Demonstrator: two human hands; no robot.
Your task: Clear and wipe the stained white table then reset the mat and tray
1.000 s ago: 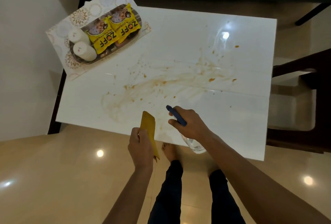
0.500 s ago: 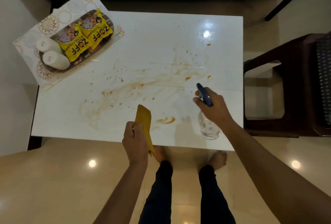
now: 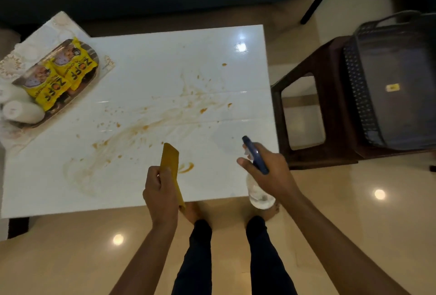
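The white table [image 3: 146, 63] is glossy, with orange-brown stains [image 3: 151, 124] smeared across its centre. Left hand [image 3: 160, 191] fingers clamp a yellow cloth [image 3: 170, 161]; right hand [image 3: 274, 172] fingers wrap a spray bottle [image 3: 258, 194].

The white table [image 3: 146, 63] has orange-brown stains [image 3: 151, 124] across its middle. At its far left corner lies a patterned mat [image 3: 59, 25], partly over the edge. A tray [image 3: 93, 52] stands on this mat.

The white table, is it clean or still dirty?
Still dirty. Orange-brown smears and spots cover the white table, and one curl sits by the yellow cloth.
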